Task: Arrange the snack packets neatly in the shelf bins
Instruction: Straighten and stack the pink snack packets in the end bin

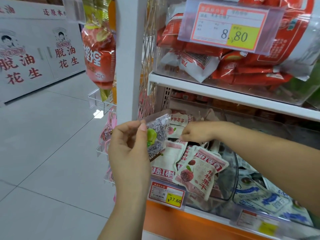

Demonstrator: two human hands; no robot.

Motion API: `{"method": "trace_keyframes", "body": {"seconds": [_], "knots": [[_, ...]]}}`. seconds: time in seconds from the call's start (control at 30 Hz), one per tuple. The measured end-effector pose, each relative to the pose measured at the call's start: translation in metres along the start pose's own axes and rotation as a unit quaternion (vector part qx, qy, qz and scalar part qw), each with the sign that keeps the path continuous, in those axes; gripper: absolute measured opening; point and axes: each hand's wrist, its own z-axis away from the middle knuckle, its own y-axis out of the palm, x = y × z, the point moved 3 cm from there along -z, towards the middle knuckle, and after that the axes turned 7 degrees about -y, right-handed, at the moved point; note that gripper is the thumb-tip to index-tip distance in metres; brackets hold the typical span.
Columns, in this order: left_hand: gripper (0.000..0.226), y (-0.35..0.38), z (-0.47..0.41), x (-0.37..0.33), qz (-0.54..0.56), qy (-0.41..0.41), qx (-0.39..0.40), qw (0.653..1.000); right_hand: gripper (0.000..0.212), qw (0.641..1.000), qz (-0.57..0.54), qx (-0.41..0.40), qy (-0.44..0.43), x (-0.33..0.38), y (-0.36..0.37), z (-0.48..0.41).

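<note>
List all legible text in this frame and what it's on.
"8.80": upper price tag
"¥17.60": lower-left price tag
"脱油花生": white display panels
"杨梅果干": cream snack packet
Too blurred: tags' small print, lower-right price tag, clear packet in left hand, hanging orange bag.

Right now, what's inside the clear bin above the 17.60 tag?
Cream fruit packets piled loosely, some upside down; the right hand reaches in among them. The pile covers the floor of the bin and any lower packets, so neither shows.
</note>
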Motion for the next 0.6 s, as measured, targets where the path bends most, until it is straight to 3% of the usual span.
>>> {"method": "trace_keyframes", "body": {"seconds": [0.1, 0.27, 0.6], "knots": [[0.014, -0.001, -0.001, 0.000, -0.005, 0.000, 0.003, 1.000, 0.050, 0.999, 0.015, -0.027, -0.008, -0.007, 0.003, 0.002], [0.012, -0.003, -0.002, 0.000, -0.011, -0.003, 0.013, 1.000, 0.084, 0.995, -0.069, -0.066, -0.006, -0.023, -0.001, 0.013], [0.012, -0.003, -0.002, -0.001, -0.015, -0.004, 0.012, 1.000, 0.086, 0.986, -0.133, -0.096, -0.001, -0.037, -0.004, 0.015]]}}
